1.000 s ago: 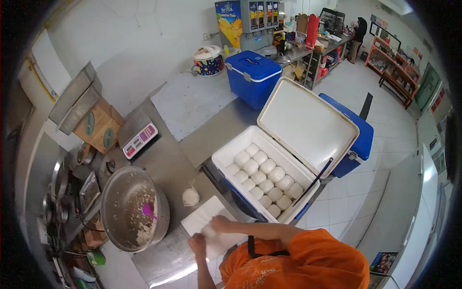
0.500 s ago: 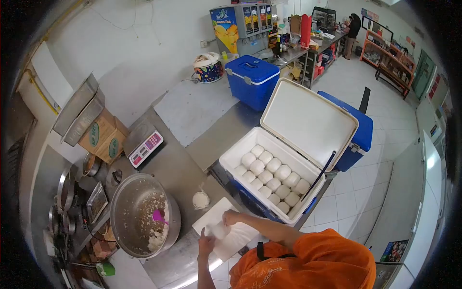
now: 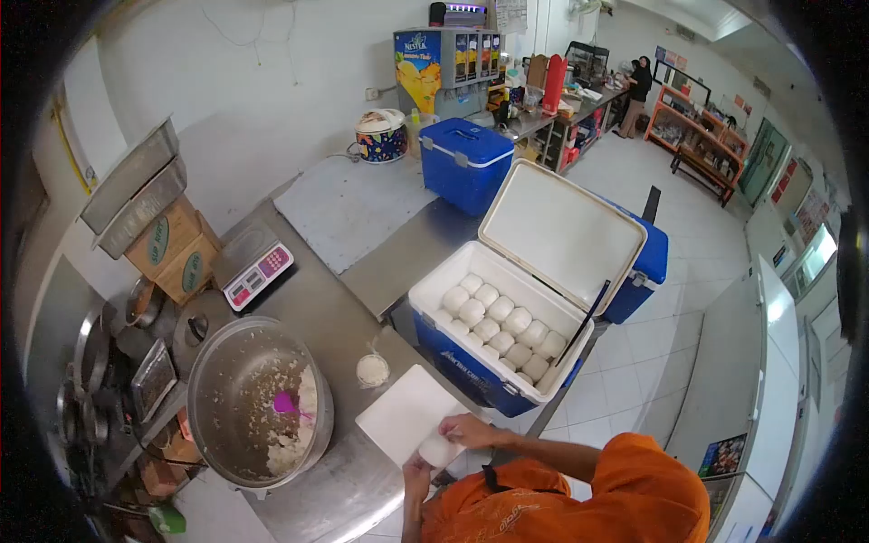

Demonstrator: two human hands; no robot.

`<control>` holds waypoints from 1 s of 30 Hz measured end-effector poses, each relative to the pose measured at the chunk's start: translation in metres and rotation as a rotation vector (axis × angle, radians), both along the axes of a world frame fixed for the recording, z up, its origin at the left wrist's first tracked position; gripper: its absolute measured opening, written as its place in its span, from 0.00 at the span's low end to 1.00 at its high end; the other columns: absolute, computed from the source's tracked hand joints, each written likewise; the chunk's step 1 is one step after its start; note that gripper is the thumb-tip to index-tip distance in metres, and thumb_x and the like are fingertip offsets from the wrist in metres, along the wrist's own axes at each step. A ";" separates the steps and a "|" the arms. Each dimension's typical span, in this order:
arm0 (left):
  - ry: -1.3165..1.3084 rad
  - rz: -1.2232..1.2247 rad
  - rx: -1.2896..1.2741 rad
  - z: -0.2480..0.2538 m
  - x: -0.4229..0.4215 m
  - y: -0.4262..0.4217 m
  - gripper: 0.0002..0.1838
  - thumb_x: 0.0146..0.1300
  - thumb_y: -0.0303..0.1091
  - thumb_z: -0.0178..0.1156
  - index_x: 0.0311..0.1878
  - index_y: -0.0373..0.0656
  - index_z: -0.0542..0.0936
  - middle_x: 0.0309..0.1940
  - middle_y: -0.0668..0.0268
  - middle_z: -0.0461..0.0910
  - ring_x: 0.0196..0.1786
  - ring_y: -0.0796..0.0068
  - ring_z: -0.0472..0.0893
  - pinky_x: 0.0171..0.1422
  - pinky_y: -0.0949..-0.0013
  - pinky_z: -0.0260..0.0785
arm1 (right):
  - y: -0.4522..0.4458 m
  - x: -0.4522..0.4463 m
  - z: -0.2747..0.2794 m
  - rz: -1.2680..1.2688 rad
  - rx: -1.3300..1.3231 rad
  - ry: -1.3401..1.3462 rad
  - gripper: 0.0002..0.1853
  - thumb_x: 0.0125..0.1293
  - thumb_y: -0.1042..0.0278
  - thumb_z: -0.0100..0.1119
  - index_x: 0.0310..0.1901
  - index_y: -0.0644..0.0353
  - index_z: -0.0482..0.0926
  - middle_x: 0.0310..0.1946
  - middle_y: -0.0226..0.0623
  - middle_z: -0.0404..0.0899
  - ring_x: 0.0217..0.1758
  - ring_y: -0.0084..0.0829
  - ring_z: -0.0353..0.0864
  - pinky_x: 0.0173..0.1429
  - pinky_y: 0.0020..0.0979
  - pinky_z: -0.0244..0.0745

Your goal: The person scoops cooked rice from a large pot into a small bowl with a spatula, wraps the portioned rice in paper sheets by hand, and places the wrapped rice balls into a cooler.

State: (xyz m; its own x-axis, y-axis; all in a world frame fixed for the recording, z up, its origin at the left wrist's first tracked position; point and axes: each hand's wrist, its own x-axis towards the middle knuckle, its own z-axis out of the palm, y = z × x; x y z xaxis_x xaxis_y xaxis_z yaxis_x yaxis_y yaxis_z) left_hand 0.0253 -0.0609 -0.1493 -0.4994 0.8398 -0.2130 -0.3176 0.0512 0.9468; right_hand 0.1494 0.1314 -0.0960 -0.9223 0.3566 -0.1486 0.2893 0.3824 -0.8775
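Left of the white board [image 3: 403, 416], I see the pot [image 3: 201, 398]. At the board's near edge, the left hand [image 3: 416, 477] and the right hand [image 3: 466, 431] hold a white round [image 3: 438, 450] between them; it has shifted from the board's middle, so handling is now there. Right of the board, the cooler [image 3: 484, 366] stands open.

"NESTEA" stands across the top of the yellow-and-blue side panel of the drink dispenser [image 3: 445, 68], the smaller line beneath it being unclear; green ovals on the cardboard boxes [image 3: 172, 249] hold capitals too blurred to read surely; pale lettering on the open cooler's blue side [image 3: 466, 362] and script on the orange shirt [image 3: 579, 498] are likewise illegible.
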 end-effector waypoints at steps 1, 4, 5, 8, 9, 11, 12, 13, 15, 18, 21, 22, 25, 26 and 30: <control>0.009 -0.052 -0.052 0.003 0.001 0.000 0.18 0.67 0.20 0.55 0.58 0.39 0.82 0.38 0.73 0.82 0.32 0.81 0.76 0.36 0.71 0.70 | -0.011 0.007 0.009 -0.007 0.235 0.084 0.11 0.66 0.71 0.60 0.49 0.58 0.81 0.41 0.36 0.84 0.45 0.33 0.83 0.51 0.31 0.78; 0.025 -0.147 -0.183 0.035 -0.001 -0.010 0.15 0.67 0.23 0.59 0.56 0.39 0.83 0.40 0.71 0.85 0.38 0.79 0.82 0.41 0.71 0.73 | -0.034 0.019 0.008 -0.114 0.230 0.067 0.09 0.66 0.70 0.61 0.48 0.56 0.81 0.44 0.38 0.84 0.46 0.41 0.84 0.48 0.35 0.79; -0.090 -0.166 -0.208 0.042 -0.003 -0.009 0.19 0.66 0.28 0.65 0.59 0.33 0.80 0.50 0.64 0.84 0.50 0.75 0.81 0.55 0.69 0.74 | -0.041 0.020 0.003 -0.161 0.113 0.019 0.09 0.66 0.69 0.62 0.47 0.55 0.80 0.45 0.39 0.84 0.47 0.44 0.84 0.48 0.36 0.80; 0.481 -0.212 -0.187 0.031 -0.019 -0.013 0.20 0.68 0.26 0.62 0.62 0.33 0.79 0.46 0.65 0.84 0.46 0.76 0.81 0.50 0.70 0.75 | -0.059 0.016 0.002 -0.405 -0.379 -0.099 0.20 0.67 0.62 0.66 0.57 0.61 0.77 0.52 0.41 0.83 0.53 0.38 0.84 0.50 0.35 0.81; 0.628 -0.256 -0.152 0.057 -0.023 -0.009 0.20 0.68 0.25 0.62 0.63 0.33 0.78 0.46 0.65 0.83 0.46 0.77 0.81 0.49 0.70 0.75 | -0.062 0.011 0.009 -0.466 -0.580 -0.146 0.24 0.66 0.61 0.67 0.59 0.63 0.76 0.53 0.42 0.82 0.54 0.37 0.84 0.51 0.34 0.81; 0.571 -0.254 -0.080 0.081 -0.028 -0.003 0.20 0.69 0.24 0.60 0.64 0.34 0.77 0.43 0.65 0.83 0.44 0.78 0.81 0.47 0.72 0.75 | -0.066 0.004 0.030 -0.305 -0.427 -0.168 0.30 0.65 0.59 0.70 0.63 0.67 0.72 0.54 0.44 0.80 0.55 0.34 0.82 0.53 0.31 0.81; 0.367 -0.203 -0.043 0.085 -0.027 -0.003 0.20 0.69 0.24 0.59 0.64 0.35 0.77 0.41 0.66 0.84 0.43 0.78 0.81 0.45 0.73 0.75 | -0.065 0.004 0.052 -0.342 -0.765 -0.095 0.30 0.65 0.60 0.69 0.64 0.66 0.72 0.55 0.44 0.80 0.56 0.35 0.82 0.54 0.31 0.80; 0.165 -0.150 -0.002 0.089 -0.028 -0.001 0.20 0.70 0.23 0.59 0.64 0.37 0.77 0.39 0.66 0.84 0.41 0.79 0.81 0.44 0.74 0.74 | -0.064 0.002 0.063 -0.372 -1.098 -0.015 0.29 0.66 0.61 0.68 0.64 0.65 0.72 0.55 0.44 0.80 0.57 0.35 0.81 0.55 0.31 0.80; -0.103 0.001 -0.013 0.100 -0.025 0.007 0.25 0.68 0.21 0.60 0.68 0.33 0.71 0.36 0.67 0.82 0.41 0.79 0.80 0.44 0.77 0.73 | -0.066 -0.006 0.041 -0.346 -0.999 0.021 0.24 0.67 0.65 0.67 0.61 0.63 0.74 0.54 0.40 0.80 0.56 0.34 0.80 0.59 0.32 0.77; -0.024 0.262 0.116 0.110 -0.014 0.016 0.23 0.65 0.18 0.63 0.64 0.31 0.74 0.35 0.68 0.81 0.40 0.76 0.81 0.45 0.76 0.73 | -0.073 -0.015 0.037 -0.149 -0.608 0.180 0.21 0.68 0.66 0.65 0.60 0.61 0.74 0.53 0.37 0.79 0.57 0.32 0.80 0.61 0.36 0.76; 0.215 0.346 0.048 0.067 -0.028 0.013 0.14 0.63 0.18 0.65 0.52 0.31 0.81 0.32 0.68 0.81 0.39 0.77 0.81 0.45 0.76 0.73 | -0.078 -0.026 0.022 -0.246 -0.676 0.263 0.21 0.67 0.69 0.65 0.60 0.59 0.74 0.54 0.37 0.79 0.57 0.32 0.80 0.61 0.37 0.76; 0.183 0.372 -0.124 0.092 -0.023 0.015 0.03 0.65 0.23 0.65 0.39 0.32 0.83 0.28 0.70 0.79 0.37 0.80 0.79 0.46 0.75 0.72 | -0.078 -0.027 0.034 -0.207 -0.459 0.277 0.21 0.66 0.71 0.65 0.60 0.59 0.74 0.54 0.37 0.79 0.57 0.32 0.80 0.61 0.37 0.76; 0.215 0.300 -0.252 0.076 -0.024 0.013 0.07 0.70 0.31 0.63 0.42 0.36 0.83 0.38 0.68 0.81 0.38 0.82 0.75 0.39 0.76 0.65 | -0.074 -0.045 0.060 -0.583 -0.951 0.240 0.37 0.59 0.77 0.70 0.70 0.66 0.66 0.56 0.41 0.78 0.56 0.29 0.79 0.58 0.30 0.76; -0.070 0.247 -0.132 0.065 -0.031 0.010 0.10 0.71 0.34 0.62 0.44 0.36 0.83 0.40 0.66 0.81 0.39 0.81 0.76 0.40 0.76 0.67 | -0.065 -0.041 0.093 -0.498 -0.636 0.110 0.45 0.53 0.72 0.75 0.72 0.68 0.62 0.58 0.46 0.77 0.58 0.30 0.78 0.61 0.29 0.75; -0.225 0.137 -0.038 0.105 -0.011 0.032 0.15 0.72 0.36 0.62 0.54 0.35 0.81 0.47 0.64 0.78 0.45 0.78 0.78 0.42 0.73 0.72 | -0.054 -0.036 0.098 -0.485 -0.039 0.249 0.47 0.45 0.63 0.78 0.69 0.63 0.67 0.58 0.55 0.78 0.61 0.46 0.79 0.65 0.38 0.73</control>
State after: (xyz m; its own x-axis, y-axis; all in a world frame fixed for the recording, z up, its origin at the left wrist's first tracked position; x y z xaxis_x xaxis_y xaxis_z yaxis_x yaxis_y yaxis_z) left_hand 0.0142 -0.0290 -0.0444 -0.5441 0.7569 -0.3621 -0.5267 0.0279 0.8496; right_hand 0.1131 0.0779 0.0021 -0.6624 0.7485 0.0313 0.2060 0.2222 -0.9530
